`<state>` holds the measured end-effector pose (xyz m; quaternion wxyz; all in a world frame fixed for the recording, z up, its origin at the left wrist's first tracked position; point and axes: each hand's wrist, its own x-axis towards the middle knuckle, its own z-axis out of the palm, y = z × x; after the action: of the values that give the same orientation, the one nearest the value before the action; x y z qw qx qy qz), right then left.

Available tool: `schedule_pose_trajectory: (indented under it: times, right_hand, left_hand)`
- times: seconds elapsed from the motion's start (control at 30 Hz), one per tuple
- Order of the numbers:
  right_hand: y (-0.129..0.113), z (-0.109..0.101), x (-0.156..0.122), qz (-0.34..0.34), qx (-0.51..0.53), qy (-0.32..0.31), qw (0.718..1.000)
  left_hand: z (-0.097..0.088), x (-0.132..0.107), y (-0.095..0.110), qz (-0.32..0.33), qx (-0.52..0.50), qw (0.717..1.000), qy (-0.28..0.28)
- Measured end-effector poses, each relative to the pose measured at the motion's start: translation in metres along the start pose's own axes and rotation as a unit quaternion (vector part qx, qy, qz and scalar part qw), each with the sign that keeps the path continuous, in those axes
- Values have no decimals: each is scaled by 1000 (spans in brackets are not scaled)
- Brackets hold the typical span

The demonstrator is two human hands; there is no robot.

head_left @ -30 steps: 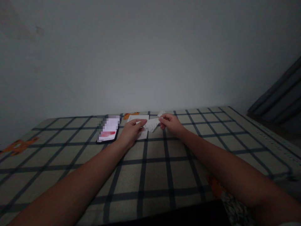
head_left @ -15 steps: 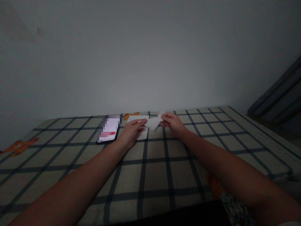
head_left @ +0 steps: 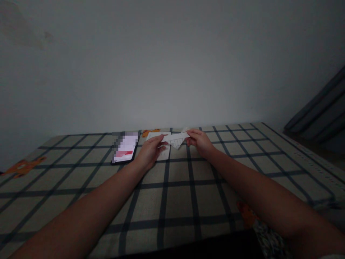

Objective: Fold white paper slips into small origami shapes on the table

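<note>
My left hand (head_left: 150, 151) and my right hand (head_left: 198, 141) are stretched out over a checked bed cover (head_left: 178, 194), near the wall. Between them they pinch a folded piece of white paper (head_left: 175, 139), the left hand at its left end and the right hand at its right end. The paper is held just above the cover. Under my left fingers lies a flat white sheet (head_left: 162, 153). A phone (head_left: 125, 147) with a lit screen lies directly left of my left hand.
A plain pale wall (head_left: 167, 64) rises right behind the bed. Dark slanted curtain or panel (head_left: 320, 111) stands at the right edge. Orange cartoon prints mark the cover at far left (head_left: 23, 166) and lower right (head_left: 246, 212).
The paper between my hands has been drawn out flatter and longer, and its right end has risen slightly. My hands have hardly shifted.
</note>
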<state>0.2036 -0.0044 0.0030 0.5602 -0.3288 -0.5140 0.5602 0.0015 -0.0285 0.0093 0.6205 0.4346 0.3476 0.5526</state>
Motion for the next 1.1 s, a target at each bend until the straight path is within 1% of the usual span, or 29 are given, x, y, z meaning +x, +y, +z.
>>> schedule_pose_trajectory:
  times: [0.23, 0.33, 0.4, 0.47, 0.53, 0.63, 0.7, 0.77, 0.83, 0.93, 1.03, 1.1]
  right_hand:
    - [-1, 1, 0, -16, -54, 4, 998]
    - [-3, 1, -1, -15, -71, -1, 997]
    - [-4, 2, -2, -15, -75, -19, 997]
    - [-4, 3, -3, -12, -84, -50, 995]
    - [-2, 4, -4, -8, -92, -74, 993]
    - [1, 3, -4, 0, -107, -86, 990]
    - [1, 3, -5, 6, -125, -96, 987]
    - [0, 4, -5, -6, -160, -106, 981]
    - [-2, 6, -7, -38, -202, -119, 971]
    - [-5, 8, -10, -65, -241, -146, 957]
    - [-6, 11, -11, -70, -255, -135, 955]
    - [-6, 12, -12, -68, -250, -124, 958]
  left_hand:
    - [0, 1, 2, 24, 27, 999, 24]
    - [1, 0, 3, 23, 32, 999, 8]
    - [3, -1, 1, 16, 48, 999, -14]
    - [3, -2, -1, 9, 71, 997, -28]
    - [2, -1, -4, 3, 95, 995, -19]
    - [0, -1, -5, 2, 126, 992, 8]
    - [-1, -2, -4, 10, 156, 988, 11]
    - [0, -5, -3, 13, 197, 980, -2]
    - [3, -8, -1, 14, 234, 972, -24]
    - [7, -12, 1, 30, 268, 962, -45]
    - [8, -13, 2, 48, 280, 958, -44]
    - [8, -12, 1, 44, 287, 956, -44]
